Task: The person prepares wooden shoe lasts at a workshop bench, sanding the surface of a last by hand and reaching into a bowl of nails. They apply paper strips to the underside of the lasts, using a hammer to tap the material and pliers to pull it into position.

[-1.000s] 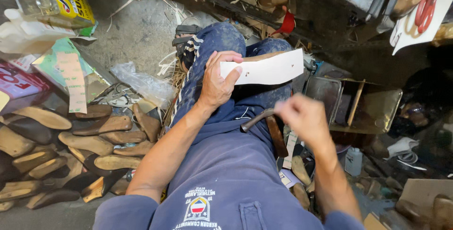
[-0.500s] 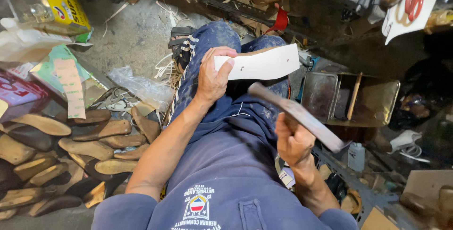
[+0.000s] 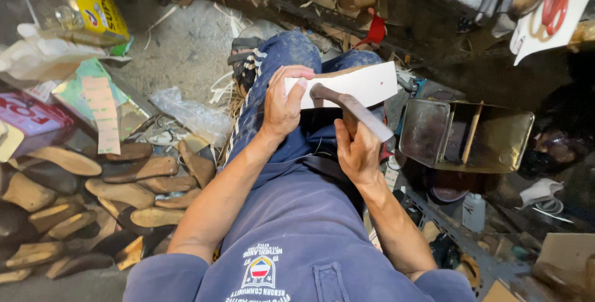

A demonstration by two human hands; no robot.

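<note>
Cluttered floor, metal box [image 3: 489,137] w/ stick [image 3: 472,131]

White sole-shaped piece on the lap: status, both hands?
Left hand grips white sole-shaped piece. Right hand grips grey metal tool, head on piece. Nothing in the way.

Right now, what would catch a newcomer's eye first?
The white sheet at centre, pinned on the lap by the left hand, with the right hand holding a hammer against it. Then the wooden soles heaped at left and the metal tin at right.
</note>
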